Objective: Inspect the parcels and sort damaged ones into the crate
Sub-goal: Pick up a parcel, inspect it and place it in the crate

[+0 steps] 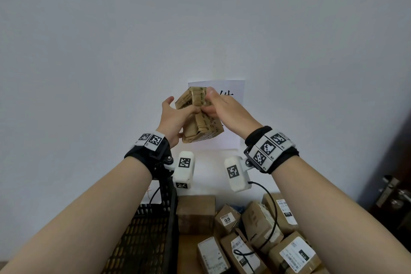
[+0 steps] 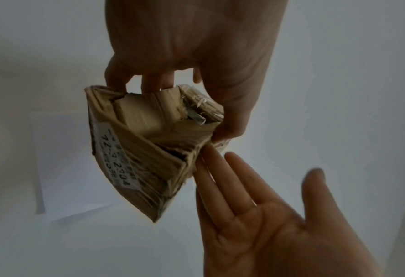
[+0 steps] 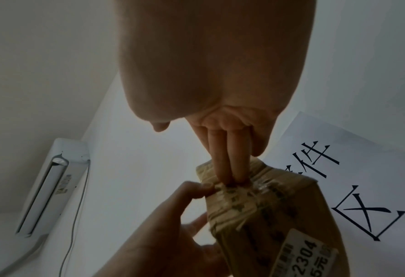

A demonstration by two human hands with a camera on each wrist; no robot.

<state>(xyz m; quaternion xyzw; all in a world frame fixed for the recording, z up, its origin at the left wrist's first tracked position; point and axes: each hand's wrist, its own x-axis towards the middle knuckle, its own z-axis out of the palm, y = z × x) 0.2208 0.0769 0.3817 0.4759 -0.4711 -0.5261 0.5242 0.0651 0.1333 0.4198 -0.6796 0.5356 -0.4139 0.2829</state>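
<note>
Nearest, below the raised parcel: black crate (image 1: pixel 142 236) to the left, heap of waiting parcels (image 1: pixel 255 236) to the right. Parcel (image 1: pixel 198 115) held up above both, in front of the paper sign (image 1: pixel 235 89) on the wall. Left hand (image 1: pixel 175 118) pinching a taped edge, remaining fingers straight along the side. Right hand (image 1: pixel 224 109) gripping the top, fingers (image 3: pixel 230 166) pressed onto the tape. End crushed, flaps torn open. Step judged: inspection, verdict damaged. Next: lower leftward into the crate, grip firm on the split end.
</note>
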